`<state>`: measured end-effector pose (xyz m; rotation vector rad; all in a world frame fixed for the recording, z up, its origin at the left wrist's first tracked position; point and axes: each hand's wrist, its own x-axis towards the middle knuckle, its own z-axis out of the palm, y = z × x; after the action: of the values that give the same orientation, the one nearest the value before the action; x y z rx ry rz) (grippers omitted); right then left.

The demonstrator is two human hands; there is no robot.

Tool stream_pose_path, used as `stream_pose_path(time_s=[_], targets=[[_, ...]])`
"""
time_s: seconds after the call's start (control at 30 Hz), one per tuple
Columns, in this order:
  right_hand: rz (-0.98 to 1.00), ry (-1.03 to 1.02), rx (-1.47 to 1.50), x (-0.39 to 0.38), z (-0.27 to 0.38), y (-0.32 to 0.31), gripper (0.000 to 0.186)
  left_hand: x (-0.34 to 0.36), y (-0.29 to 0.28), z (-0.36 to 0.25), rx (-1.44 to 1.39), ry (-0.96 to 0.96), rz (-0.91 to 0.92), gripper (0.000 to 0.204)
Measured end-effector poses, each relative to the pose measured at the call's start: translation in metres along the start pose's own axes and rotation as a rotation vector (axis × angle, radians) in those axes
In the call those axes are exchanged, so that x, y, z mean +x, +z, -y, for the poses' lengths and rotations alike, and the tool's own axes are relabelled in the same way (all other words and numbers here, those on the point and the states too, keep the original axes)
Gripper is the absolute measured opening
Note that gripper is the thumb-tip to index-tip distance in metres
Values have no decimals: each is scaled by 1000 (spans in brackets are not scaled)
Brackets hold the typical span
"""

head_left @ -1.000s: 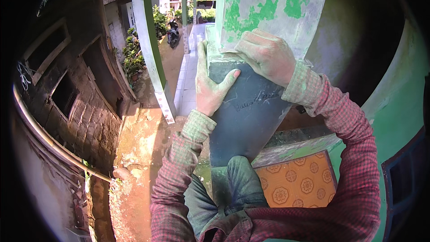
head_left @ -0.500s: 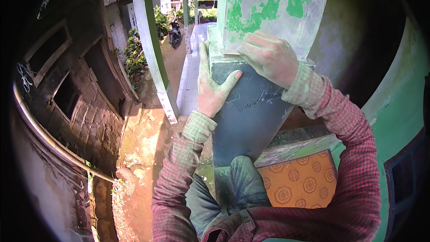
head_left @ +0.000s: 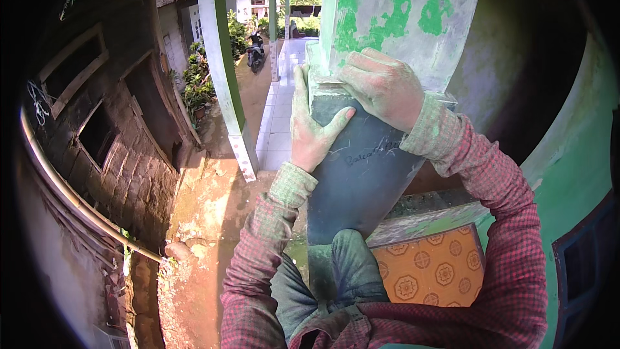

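A column [head_left: 394,45] of pale plaster with flaking green paint stands before me, above a dark grey lower section [head_left: 352,200] bearing scrawled writing. My left hand [head_left: 313,129] grips the left corner of that section, fingers stretched up along its side and thumb across the front. Pinched in my right hand [head_left: 381,87] is a thin, pale, flat piece [head_left: 328,82], held against the narrow ledge where the two sections meet; its exact material cannot be made out. My knees are at the foot of the dark section.
An orange patterned mat or tiled surface [head_left: 426,265] lies below right, beside a green wall [head_left: 539,213]. At left are a weathered wall [head_left: 139,187], a bamboo pole [head_left: 90,213] and a dirt path [head_left: 200,213]. Beyond are a white-tiled walkway [head_left: 274,123], another post [head_left: 223,90] and a scooter [head_left: 255,52].
My right hand has shifted slightly left along the ledge with the pale piece. My left hand stays on the column corner. The whole view has shifted slightly.
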<state>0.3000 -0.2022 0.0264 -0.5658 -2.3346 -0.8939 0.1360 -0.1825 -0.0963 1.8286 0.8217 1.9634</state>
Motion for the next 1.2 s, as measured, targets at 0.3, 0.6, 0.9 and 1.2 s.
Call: stream_pose_path(time_s=[0.3,0.6,0.9,1.2], targets=[[11,6,0,5,2,6,18,2,-3,1,23,7,2,118],[10,12,-16,-1,-1,-4,6,0,-1,0,38,-25,-7,116],[28,-11,-47,13,7,5,12,-1,0,2,40,8,-5,114],[70,-14,-70,6,2,-5,16,2,-1,3,-13,5,-44,117]])
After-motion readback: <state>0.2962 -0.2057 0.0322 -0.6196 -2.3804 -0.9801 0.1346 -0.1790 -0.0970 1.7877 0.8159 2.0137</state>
